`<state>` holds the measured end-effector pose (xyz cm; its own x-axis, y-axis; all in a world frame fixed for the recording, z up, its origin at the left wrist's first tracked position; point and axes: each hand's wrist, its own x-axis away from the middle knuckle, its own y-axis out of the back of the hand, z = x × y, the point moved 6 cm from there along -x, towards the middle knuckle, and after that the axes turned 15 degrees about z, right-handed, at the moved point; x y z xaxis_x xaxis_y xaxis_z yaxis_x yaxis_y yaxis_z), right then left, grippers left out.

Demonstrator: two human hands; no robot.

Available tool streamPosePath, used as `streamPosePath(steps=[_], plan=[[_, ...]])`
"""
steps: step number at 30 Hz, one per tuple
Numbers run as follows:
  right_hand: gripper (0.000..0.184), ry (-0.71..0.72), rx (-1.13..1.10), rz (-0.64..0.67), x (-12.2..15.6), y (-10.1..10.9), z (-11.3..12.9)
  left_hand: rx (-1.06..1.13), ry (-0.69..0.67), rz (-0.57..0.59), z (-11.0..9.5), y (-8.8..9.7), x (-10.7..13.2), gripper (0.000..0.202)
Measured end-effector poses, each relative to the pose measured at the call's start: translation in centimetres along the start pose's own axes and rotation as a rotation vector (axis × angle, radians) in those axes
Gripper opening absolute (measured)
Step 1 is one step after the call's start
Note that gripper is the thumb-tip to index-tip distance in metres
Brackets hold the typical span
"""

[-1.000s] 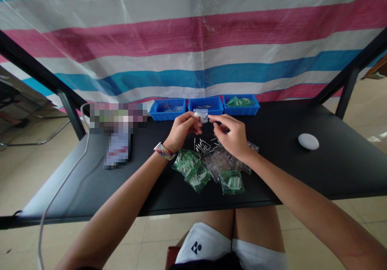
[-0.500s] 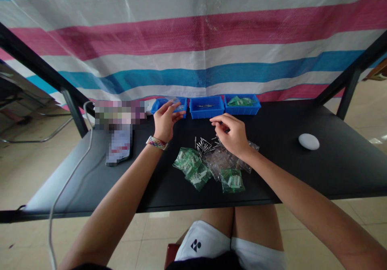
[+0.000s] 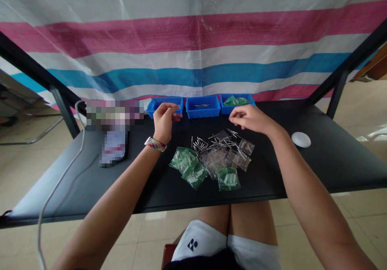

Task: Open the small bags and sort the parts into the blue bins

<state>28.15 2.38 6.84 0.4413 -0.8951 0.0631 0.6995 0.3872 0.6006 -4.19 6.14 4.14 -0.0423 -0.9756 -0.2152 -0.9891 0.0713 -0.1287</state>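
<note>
My left hand (image 3: 164,122) hovers at the front of the left blue bin (image 3: 150,110), fingers loosely bent and apart, with nothing visible in them. In front of the right blue bin (image 3: 238,109), which holds green packets (image 3: 234,100), is my right hand (image 3: 250,118). Its fingers are half curled and slightly apart, and I see nothing in them. The middle blue bin (image 3: 203,112) contains a few metal pins. Below my hands lie loose rivet-like metal pins (image 3: 199,145), clear plastic bags (image 3: 213,161) and green bags of white plugs (image 3: 184,161), (image 3: 229,179).
A phone-like object (image 3: 113,148), blurred out, lies on the left of the black table (image 3: 263,173). A white cable (image 3: 65,171) runs past it. At the right sits a white rounded object (image 3: 301,139). Striped sheeting (image 3: 199,32) hangs behind the bins, between black frame posts.
The clear bag at my left fingers is no longer visible there. My right hand has moved right and away from the pile, uncovering more pins and clear bags. The view has shifted slightly.
</note>
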Motion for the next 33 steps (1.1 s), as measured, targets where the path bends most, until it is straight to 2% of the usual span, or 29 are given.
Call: streamPosePath(steps=[2, 3, 5, 9, 15, 20, 24, 27, 30, 33], plan=[[0.018, -0.155, 0.017, 0.305, 1.2, 0.2, -1.9, 0.006, 0.004, 0.021, 0.2, -0.3, 0.1, 0.016], [0.023, -0.229, 0.029, 0.398, 1.9, 0.3, -2.8, 0.012, 0.008, 0.026, 0.3, -0.4, 0.1, 0.017], [0.034, -0.340, 0.056, 0.496, 3.2, 0.6, -4.0, 0.005, 0.007, 0.034, 0.4, -0.7, 0.2, 0.018], [0.044, -0.442, 0.142, 0.533, 4.0, 0.3, -4.6, -0.062, -0.034, 0.081, 0.3, -1.4, 0.4, 0.017], [0.017, -0.464, 0.171, 0.589, 3.5, -1.1, -3.9, -0.193, -0.116, 0.192, -0.2, -2.5, 0.8, 0.014], [0.007, -0.476, 0.163, 0.550, 3.7, -0.8, -4.2, -0.277, -0.144, 0.287, -0.7, -3.7, 1.3, 0.010], [0.010, -0.309, 0.094, 0.471, 3.5, 0.2, -3.2, -0.274, -0.131, 0.342, -1.1, -4.2, 1.7, 0.011], [0.016, -0.084, -0.003, 0.408, 3.2, 0.3, -1.1, -0.075, -0.039, 0.463, -0.9, -4.9, 1.8, 0.020], [0.015, 0.136, -0.215, 0.361, 2.8, -1.0, 1.5, 0.104, 0.051, 0.584, -0.7, -5.6, 2.1, 0.026], [0.016, 0.288, -0.553, 0.292, 2.1, -3.2, 3.1, 0.154, 0.097, 0.708, -0.6, -6.4, 2.5, 0.031]])
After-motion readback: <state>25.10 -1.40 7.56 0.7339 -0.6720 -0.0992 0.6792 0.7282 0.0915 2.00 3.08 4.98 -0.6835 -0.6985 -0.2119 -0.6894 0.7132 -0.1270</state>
